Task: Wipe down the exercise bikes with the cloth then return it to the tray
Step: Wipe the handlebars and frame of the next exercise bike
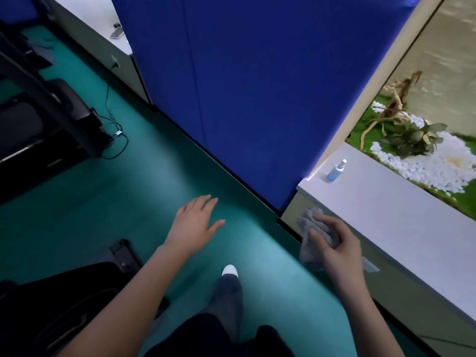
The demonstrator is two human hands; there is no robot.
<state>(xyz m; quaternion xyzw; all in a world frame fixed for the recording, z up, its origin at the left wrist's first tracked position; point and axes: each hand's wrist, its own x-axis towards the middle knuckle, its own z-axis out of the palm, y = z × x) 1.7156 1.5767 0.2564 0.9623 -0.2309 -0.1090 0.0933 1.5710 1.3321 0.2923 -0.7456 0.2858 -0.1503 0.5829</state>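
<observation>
My right hand [337,243] grips a bunched grey cloth [309,228] in the air, just beside the front of a white ledge [381,210] on the right. My left hand [195,222] hovers over the green floor with its fingers straight and spread, holding nothing. Dark exercise machines stand at the far left [38,119], and part of another dark machine [77,300] shows at the lower left. No tray is in view.
A small blue spray bottle [336,171] stands on the white ledge near its left end. Behind the ledge lies a bed of white pebbles, moss and plants [417,143]. A blue partition [244,86] rises straight ahead. A black cable [113,124] trails on the green floor [128,197].
</observation>
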